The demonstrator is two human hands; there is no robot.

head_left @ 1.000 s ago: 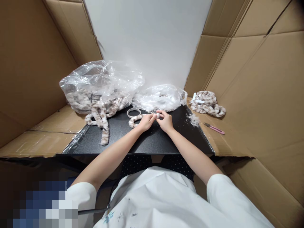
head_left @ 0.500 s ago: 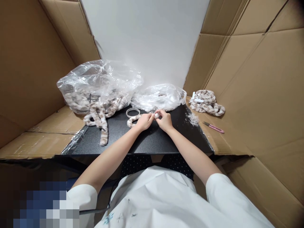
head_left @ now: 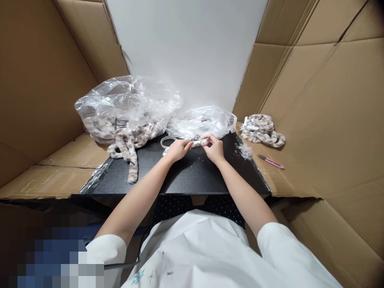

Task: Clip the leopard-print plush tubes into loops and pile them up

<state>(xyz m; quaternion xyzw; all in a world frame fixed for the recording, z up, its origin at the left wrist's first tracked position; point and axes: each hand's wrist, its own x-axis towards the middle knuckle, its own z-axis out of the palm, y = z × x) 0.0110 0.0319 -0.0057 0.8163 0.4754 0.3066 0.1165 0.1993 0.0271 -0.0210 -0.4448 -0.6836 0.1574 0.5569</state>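
Observation:
A fluffy white-and-brown plush strip (head_left: 199,143) is stretched between my hands above the black tabletop. My left hand (head_left: 179,150) is closed around it, and the strip's other part shows partly behind that hand. At its right end, the fingers of my right hand (head_left: 214,148) pinch the strip. Just behind my left hand lies a pale ring, like a roll of tape (head_left: 163,141), partly covered by the hand. A clear plastic bag with white stuffing (head_left: 195,127) lies right beyond my hands.
At left, a big clear bag (head_left: 129,96) holds plush strips, with one strip (head_left: 132,168) hanging out onto the black table (head_left: 198,180). Loose fluff (head_left: 246,151), pink-handled thread snips (head_left: 271,161) and a coiled plush bundle (head_left: 261,130) lie at right. Cardboard walls (head_left: 336,100) stand on both sides.
My hands have moved apart, the left one leftward and the right one rightward, so a longer piece of the plush strip shows between them. The view has shifted slightly.

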